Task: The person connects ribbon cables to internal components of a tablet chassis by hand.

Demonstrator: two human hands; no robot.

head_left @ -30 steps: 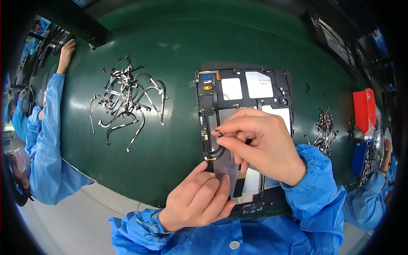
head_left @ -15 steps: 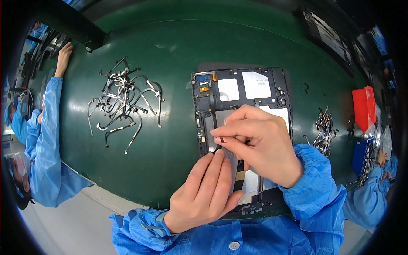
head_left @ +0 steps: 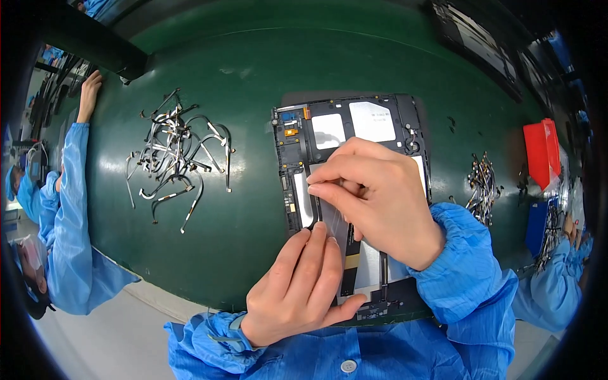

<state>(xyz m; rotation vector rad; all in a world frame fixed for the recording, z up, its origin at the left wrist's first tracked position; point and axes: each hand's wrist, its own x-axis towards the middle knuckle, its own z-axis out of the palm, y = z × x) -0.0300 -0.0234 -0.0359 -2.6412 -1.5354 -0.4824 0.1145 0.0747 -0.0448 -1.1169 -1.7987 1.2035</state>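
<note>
An opened tablet-like device, with a black frame and silver plates, lies before me on the green table. Down its left part runs a thin black flat cable. My right hand is over the middle of the device, thumb and forefinger pinched at that cable; the exact spot gripped is partly hidden by the fingertips. Lower down, my left hand has its fingers stretched out, fingertips resting on the cable's lower stretch and the thumb apart. Both hands cover part of the device's middle and lower left.
Left of the device lies a loose heap of cables. A smaller cable pile is on the right, near a red bin and a blue bin. A co-worker's sleeve reaches along the left edge; another person sits at the right.
My right hand's pinch has moved slightly up and left along the cable. The left fingertips stay at its lower stretch. The whole view has shifted a little.
</note>
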